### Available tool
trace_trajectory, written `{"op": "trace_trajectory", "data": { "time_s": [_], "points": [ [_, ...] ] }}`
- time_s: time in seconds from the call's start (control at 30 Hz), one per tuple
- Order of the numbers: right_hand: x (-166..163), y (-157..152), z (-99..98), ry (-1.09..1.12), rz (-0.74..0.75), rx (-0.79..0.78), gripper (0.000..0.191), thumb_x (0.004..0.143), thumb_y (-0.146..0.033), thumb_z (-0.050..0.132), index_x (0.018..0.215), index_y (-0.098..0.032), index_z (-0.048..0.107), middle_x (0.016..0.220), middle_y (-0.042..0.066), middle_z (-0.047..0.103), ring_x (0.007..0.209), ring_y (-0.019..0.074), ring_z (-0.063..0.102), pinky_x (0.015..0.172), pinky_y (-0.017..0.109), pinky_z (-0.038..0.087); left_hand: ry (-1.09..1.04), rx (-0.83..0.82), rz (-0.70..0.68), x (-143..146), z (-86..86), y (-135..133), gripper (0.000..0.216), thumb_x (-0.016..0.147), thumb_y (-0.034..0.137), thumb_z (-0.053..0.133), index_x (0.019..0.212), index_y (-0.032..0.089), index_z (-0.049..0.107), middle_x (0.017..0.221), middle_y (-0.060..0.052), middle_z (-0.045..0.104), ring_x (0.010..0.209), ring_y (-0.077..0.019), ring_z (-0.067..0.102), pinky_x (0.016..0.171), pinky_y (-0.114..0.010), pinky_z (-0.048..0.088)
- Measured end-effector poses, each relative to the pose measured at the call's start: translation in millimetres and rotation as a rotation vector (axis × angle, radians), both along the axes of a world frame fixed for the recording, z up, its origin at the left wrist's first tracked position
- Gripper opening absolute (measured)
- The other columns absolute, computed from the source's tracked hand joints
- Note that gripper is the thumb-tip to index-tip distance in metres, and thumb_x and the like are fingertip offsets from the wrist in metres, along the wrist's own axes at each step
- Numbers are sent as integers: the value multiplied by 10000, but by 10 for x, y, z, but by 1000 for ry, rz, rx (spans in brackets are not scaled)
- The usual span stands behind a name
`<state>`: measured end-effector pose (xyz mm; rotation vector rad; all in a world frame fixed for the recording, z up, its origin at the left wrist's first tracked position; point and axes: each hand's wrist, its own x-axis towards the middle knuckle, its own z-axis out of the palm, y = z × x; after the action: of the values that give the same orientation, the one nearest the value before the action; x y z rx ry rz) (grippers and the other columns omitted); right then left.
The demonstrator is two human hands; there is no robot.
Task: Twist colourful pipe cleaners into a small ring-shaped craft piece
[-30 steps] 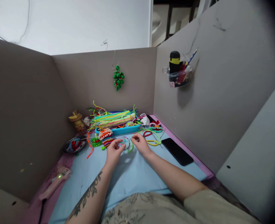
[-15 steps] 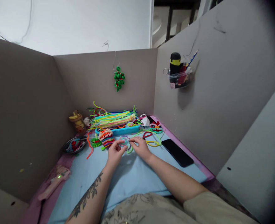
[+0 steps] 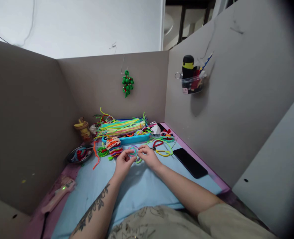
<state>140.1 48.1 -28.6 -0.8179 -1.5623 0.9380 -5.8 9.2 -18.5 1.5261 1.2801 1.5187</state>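
Coiled pipe cleaner (image 3: pixel 133 151) sat between left hand (image 3: pixel 122 162), pinching its left side, and right hand (image 3: pixel 149 157), tips together, seemingly on its right edge.

Adds up to two hands (image 3: pixel 123 163) (image 3: pixel 150 158) and one coil (image 3: pixel 134 151) near centre, one phone (image 3: pixel 190 162) lower right, one bowl (image 3: pixel 70 159) and one glue gun (image 3: pixel 58 197) lower left.

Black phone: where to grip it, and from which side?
Probably take the black phone across its two long edges, near the middle, from above, with the nearer right hand. It lies flat on the blue cloth, long and slim, with nothing on top.
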Motion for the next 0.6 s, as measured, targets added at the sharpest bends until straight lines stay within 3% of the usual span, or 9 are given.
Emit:
{"op": "trace_trajectory", "data": {
  "time_s": [0.17, 0.27, 0.47, 0.6],
  "points": [
    [-4, 33, -33, -9, 28, -76, 128, 713, -274, 592, 633, -181, 630, 1003, 52, 499, 990, 184, 514, 939, 340, 337, 35, 3, -15, -8, 4, 13, 314, 610, 308, 699, 868, 151, 610, 497, 79, 350, 462, -71, 300, 449, -199, 223],
    [13, 28, -14, -60, 42, -69, 48, 677, -218, 599, 697, -185, 628, 1143, 65, 466, 1123, 210, 443, 989, 359, 280, -12, -26, -27, -26, -19, 42, 338, 595, 308, 717, 872, 148, 606, 521, 67, 413, 469, -71, 342, 453, -194, 256],
    [21, -45, 53, -212, -46, 94, 133, 598, -97, 586, 684, -199, 580, 1208, 58, 458, 1162, 225, 393, 998, 393, 248, -275, -181, -192, -26, -19, 64, 421, 513, 288, 777, 853, 144, 576, 697, -2, 602, 588, -111, 526, 578, -243, 427],
    [37, -51, 57, -248, -66, 167, 106, 612, -121, 608, 669, -199, 564, 1179, 62, 476, 1148, 223, 400, 984, 389, 263, -340, -255, -233, -17, 50, 28, 436, 489, 268, 795, 851, 142, 586, 683, -4, 616, 570, -108, 548, 559, -234, 435]
  ]
}}
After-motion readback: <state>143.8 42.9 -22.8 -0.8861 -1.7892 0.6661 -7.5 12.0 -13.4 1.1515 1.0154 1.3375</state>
